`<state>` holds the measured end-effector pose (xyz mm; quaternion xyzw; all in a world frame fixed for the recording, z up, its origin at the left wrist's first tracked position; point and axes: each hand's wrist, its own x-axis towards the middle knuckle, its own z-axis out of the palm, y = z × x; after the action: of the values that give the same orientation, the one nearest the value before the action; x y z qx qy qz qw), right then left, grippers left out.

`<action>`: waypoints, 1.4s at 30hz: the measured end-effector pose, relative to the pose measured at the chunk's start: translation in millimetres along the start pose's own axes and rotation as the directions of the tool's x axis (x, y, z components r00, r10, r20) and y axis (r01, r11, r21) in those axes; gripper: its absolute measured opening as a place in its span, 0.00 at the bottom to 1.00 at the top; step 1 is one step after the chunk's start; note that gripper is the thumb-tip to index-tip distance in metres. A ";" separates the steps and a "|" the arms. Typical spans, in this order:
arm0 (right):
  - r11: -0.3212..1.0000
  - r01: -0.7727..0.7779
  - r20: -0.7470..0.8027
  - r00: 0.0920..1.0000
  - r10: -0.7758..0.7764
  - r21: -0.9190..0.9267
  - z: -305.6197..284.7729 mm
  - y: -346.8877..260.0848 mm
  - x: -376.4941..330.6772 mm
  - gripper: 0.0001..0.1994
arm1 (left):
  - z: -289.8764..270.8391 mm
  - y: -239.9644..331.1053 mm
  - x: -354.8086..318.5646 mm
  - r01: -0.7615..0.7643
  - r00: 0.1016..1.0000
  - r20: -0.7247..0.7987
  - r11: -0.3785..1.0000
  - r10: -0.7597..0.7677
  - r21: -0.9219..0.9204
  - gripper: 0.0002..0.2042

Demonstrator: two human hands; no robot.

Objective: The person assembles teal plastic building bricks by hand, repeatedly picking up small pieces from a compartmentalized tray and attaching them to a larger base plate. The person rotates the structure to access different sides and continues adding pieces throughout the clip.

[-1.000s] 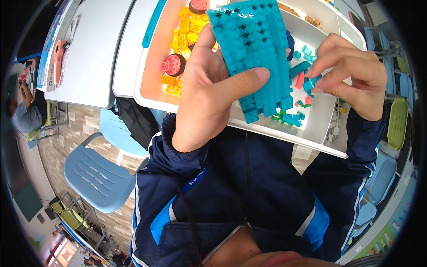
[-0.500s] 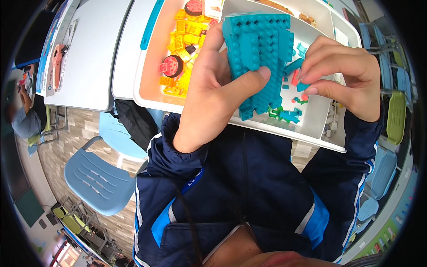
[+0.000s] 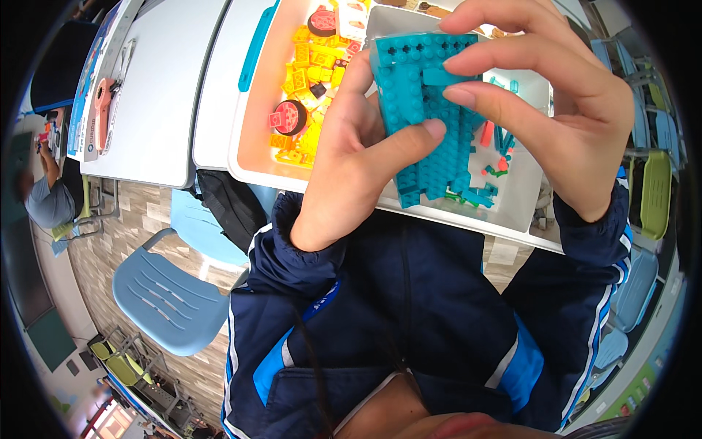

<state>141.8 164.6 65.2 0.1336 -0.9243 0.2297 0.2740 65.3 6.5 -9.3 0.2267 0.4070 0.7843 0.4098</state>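
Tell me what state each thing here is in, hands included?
Left hand: closed on the teal brick assembly.
Right hand: fingertips pressing the assembly's top.
Teal brick assembly: held up above the tray.
White tray: open, on the desk.
Yellow bricks: loose in the tray.
Blue chair: unoccupied.

a teal studded brick assembly [image 3: 428,117], flat and several plates wide, is held upright above the white tray, studs facing up, its lower edge stepped.
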 end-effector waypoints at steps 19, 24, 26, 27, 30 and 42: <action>0.758 -0.273 0.090 0.957 0.275 0.592 15.3 34.7 -16.4 0.04 | 4.7 -1.7 -0.5 -0.035 0.998 0.061 0.995 0.030 0.088 0.30; 0.678 -0.527 0.221 0.844 0.489 0.513 3.7 2.4 -2.5 0.05 | 8.6 -2.9 -2.3 -0.018 0.998 0.066 0.993 0.010 0.120 0.29; 0.521 -0.491 0.249 0.849 0.467 0.698 8.0 24.9 -13.0 0.06 | 8.5 -3.6 -2.7 -0.066 0.994 0.097 0.985 0.051 0.157 0.30; 0.453 -0.476 0.264 0.851 0.454 0.754 9.8 33.5 -15.5 0.06 | 8.4 -4.8 -2.0 -0.088 0.991 0.111 0.981 0.070 0.174 0.30; 0.399 -0.560 0.384 0.812 0.441 0.726 5.2 36.4 -9.7 0.06 | 12.0 -6.0 -5.1 -0.082 0.997 0.022 0.990 0.080 0.113 0.30; 0.686 -0.586 0.232 0.806 0.544 0.431 -7.8 -12.1 5.7 0.06 | 7.0 -4.1 1.7 0.001 0.998 0.062 0.999 -0.003 0.033 0.30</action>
<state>145.2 157.4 78.6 -0.0842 -0.8431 0.5200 0.1079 71.1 12.4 -8.7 0.2573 0.4072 0.7695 0.4194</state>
